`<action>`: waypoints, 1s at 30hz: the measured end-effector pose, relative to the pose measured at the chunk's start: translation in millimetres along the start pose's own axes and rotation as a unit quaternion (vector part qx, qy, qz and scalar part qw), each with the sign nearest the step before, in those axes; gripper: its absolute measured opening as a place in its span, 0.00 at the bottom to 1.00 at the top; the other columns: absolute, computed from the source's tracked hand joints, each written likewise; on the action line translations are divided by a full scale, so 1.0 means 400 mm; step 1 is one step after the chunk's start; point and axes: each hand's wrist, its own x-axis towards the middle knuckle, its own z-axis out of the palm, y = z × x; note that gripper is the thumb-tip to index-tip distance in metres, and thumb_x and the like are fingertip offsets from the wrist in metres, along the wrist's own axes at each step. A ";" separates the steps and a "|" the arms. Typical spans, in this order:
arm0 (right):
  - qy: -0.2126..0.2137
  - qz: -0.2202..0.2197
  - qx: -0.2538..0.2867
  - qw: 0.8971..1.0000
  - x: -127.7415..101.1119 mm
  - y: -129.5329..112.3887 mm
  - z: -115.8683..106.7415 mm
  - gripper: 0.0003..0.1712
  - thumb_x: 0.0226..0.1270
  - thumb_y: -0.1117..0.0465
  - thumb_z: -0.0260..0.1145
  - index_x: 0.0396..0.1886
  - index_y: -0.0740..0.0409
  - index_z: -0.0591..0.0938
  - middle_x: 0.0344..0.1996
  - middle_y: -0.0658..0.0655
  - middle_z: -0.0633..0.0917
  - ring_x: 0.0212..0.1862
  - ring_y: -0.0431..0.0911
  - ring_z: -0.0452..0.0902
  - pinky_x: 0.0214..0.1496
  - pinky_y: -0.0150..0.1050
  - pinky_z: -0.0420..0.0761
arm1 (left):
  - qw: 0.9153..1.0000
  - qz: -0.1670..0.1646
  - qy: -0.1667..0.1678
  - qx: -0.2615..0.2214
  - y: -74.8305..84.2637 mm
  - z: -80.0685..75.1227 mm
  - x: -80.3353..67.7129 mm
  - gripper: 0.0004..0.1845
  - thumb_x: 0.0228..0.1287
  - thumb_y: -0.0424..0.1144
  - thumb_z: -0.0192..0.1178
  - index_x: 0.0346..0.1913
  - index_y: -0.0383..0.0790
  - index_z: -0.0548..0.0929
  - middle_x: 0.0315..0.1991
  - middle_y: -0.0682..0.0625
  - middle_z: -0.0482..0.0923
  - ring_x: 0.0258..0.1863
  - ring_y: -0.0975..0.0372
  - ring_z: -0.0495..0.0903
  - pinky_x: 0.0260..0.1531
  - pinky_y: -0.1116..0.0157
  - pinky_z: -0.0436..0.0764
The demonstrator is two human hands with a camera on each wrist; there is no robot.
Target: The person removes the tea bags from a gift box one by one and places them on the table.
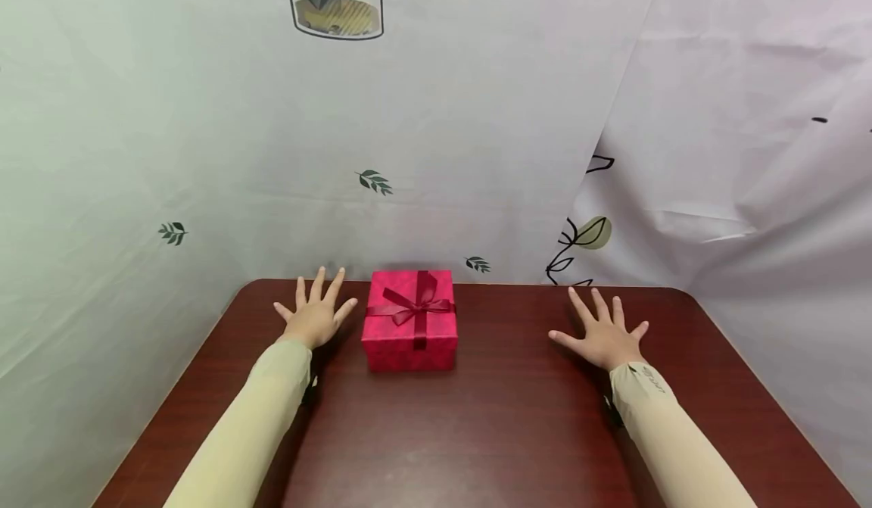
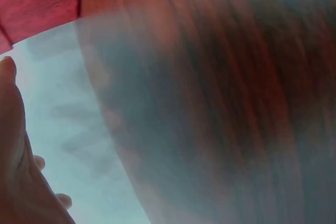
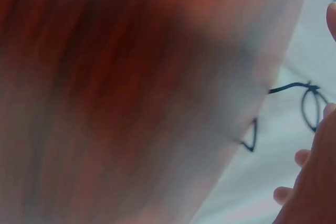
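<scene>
A red gift box (image 1: 409, 353) with a dark red ribbon and bow (image 1: 405, 310) on its lid sits near the far edge of the table, left of centre. To its left, my left hand (image 1: 313, 320) is spread with straight fingers, the thumb pointing towards the box and apart from it. In the left wrist view, a corner of the gift box (image 2: 39, 1) shows above the left hand (image 2: 21, 145). Well to the right of the box, my right hand (image 1: 606, 339) is spread the same way, holding nothing. The right wrist view catches part of the right hand (image 3: 310, 182).
The dark reddish-brown wooden table (image 1: 477, 432) has rounded far corners. Right behind its far edge hangs a pale cloth (image 1: 477, 114) printed with leaves and a plant jar, which also runs along both sides.
</scene>
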 end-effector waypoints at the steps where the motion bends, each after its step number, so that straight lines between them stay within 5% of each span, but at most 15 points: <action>1: 0.001 -0.002 0.000 1.000 0.000 -0.007 0.000 0.59 0.62 0.21 0.56 0.84 0.37 0.44 0.80 0.69 0.45 0.76 0.76 0.32 0.55 0.89 0.30 | 1.000 0.003 0.007 -0.008 0.002 -0.002 -0.001 0.44 0.73 0.72 0.36 0.83 0.58 0.38 0.82 0.39 0.30 0.77 0.32 0.26 0.57 0.18 0.30; 10: 0.038 -0.042 0.035 0.998 -0.009 -0.111 0.024 0.56 0.65 0.28 0.61 0.83 0.33 0.43 0.81 0.64 0.45 0.78 0.73 0.34 0.61 0.87 0.38 | 0.987 0.027 0.082 -0.137 0.034 -0.016 -0.035 0.40 0.79 0.64 0.37 0.83 0.48 0.46 0.82 0.37 0.34 0.78 0.35 0.29 0.60 0.21 0.28; 14: 0.069 -0.065 0.107 0.990 -0.014 -0.164 0.038 0.50 0.71 0.35 0.62 0.84 0.36 0.47 0.81 0.62 0.45 0.79 0.69 0.36 0.64 0.83 0.47 | 0.968 0.047 0.133 -0.206 0.062 -0.012 -0.054 0.36 0.81 0.60 0.38 0.82 0.45 0.51 0.81 0.35 0.42 0.79 0.38 0.34 0.64 0.23 0.31; 17: 0.099 -0.086 0.182 0.975 -0.018 -0.205 0.047 0.43 0.74 0.42 0.62 0.82 0.47 0.58 0.79 0.65 0.51 0.78 0.68 0.45 0.67 0.77 0.56 | 0.947 0.072 0.173 -0.260 0.091 -0.003 -0.067 0.33 0.82 0.53 0.42 0.81 0.41 0.55 0.79 0.35 0.49 0.79 0.40 0.42 0.69 0.27 0.40; 23: 0.140 -0.098 0.357 0.918 -0.024 -0.313 0.058 0.26 0.75 0.56 0.65 0.69 0.56 0.75 0.65 0.65 0.74 0.65 0.58 0.74 0.63 0.59 0.77 | 0.900 0.073 0.229 -0.363 0.154 0.003 -0.100 0.27 0.79 0.37 0.50 0.77 0.38 0.65 0.74 0.38 0.62 0.75 0.46 0.60 0.71 0.41 0.61; 26: 0.142 -0.073 0.454 0.876 -0.021 -0.374 0.069 0.21 0.74 0.63 0.64 0.64 0.60 0.79 0.58 0.64 0.81 0.57 0.57 0.81 0.59 0.55 0.81 | 0.874 0.052 0.239 -0.419 0.177 -0.002 -0.109 0.26 0.77 0.32 0.51 0.75 0.37 0.67 0.71 0.38 0.68 0.72 0.48 0.65 0.69 0.45 0.65; 30: 0.114 -0.020 0.573 0.811 -0.014 -0.440 0.088 0.18 0.75 0.68 0.59 0.62 0.67 0.79 0.56 0.68 0.82 0.54 0.61 0.81 0.57 0.54 0.83 | 0.845 0.020 0.207 -0.493 0.192 0.004 -0.113 0.26 0.77 0.30 0.49 0.75 0.34 0.65 0.71 0.37 0.69 0.71 0.49 0.67 0.70 0.50 0.66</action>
